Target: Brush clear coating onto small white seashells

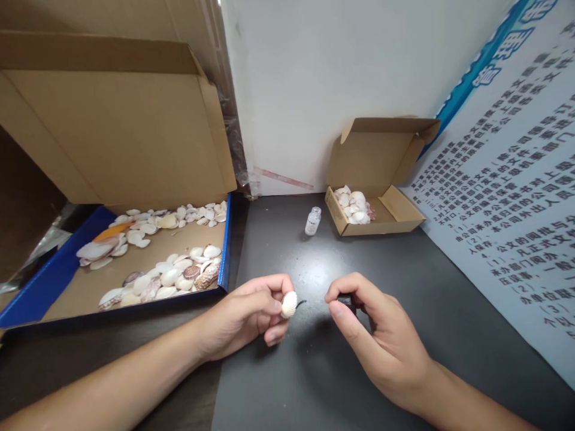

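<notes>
White and ribbed, the small shell (289,304) is positioned above the dark tabletop (269,389), between the two hands. Left hand (252,313): thumb and index finger are pinched on the shell at its edge; the remaining fingers are loosely curled. Right hand (381,338): thumb and fingers are closed around a black cap (347,301), which they partly hide. A thin pale stem (320,301) appears to run from the cap toward the shell, with a dark curved tip (301,303) at the shell's right edge. Contact between tip and shell cannot be confirmed from this angle.

Status, complete: the clear bottle (312,221) stands upright and uncapped beyond the hands, near the small cardboard box (386,227). One shell is singled out and gripped, and the tip is aligned with it.

Status, outstanding: work on this shell is judged to be under way but unfinished. No coating can be made out on its surface. The shell is not set down, and the cap is not on the bottle.

Stock: loose shells (171,276) lie in groups along the near and far sides of the large blue-sided box (226,239); more shells (356,206) are heaped at the left end of the small cardboard box. Both lids are raised.
</notes>
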`<state>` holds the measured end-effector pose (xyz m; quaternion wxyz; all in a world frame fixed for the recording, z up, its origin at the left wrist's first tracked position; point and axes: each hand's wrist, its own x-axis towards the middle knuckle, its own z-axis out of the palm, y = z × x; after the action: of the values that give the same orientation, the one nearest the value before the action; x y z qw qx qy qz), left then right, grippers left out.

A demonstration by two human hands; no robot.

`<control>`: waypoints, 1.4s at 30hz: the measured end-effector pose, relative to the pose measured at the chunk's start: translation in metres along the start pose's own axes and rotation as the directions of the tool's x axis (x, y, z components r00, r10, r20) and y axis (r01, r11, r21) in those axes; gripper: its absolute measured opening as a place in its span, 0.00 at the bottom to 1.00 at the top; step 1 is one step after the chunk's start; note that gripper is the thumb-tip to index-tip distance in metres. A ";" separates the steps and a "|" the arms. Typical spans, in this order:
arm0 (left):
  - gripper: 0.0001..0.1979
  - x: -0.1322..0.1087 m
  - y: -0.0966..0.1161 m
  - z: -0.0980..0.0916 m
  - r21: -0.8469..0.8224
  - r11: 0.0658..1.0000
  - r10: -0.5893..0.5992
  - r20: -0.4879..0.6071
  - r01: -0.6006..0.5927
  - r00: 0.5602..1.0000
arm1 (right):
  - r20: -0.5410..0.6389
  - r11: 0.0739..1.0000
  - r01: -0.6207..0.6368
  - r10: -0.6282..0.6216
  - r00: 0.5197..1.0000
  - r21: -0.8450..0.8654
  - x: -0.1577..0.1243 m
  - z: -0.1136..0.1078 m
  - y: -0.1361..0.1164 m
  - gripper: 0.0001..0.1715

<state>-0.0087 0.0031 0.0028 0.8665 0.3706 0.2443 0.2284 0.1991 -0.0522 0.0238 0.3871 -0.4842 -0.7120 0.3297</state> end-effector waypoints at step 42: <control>0.04 0.001 0.000 -0.002 -0.035 0.999 -0.009 -0.006 0.009 1.000 | -0.014 0.987 -0.040 0.043 0.999 0.157 -0.008 0.001 0.011 0.09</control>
<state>-0.0086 0.0046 0.0014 0.8732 0.3534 0.2445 0.2298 0.2050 -0.0567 0.0118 0.4230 -0.4699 -0.6703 0.3885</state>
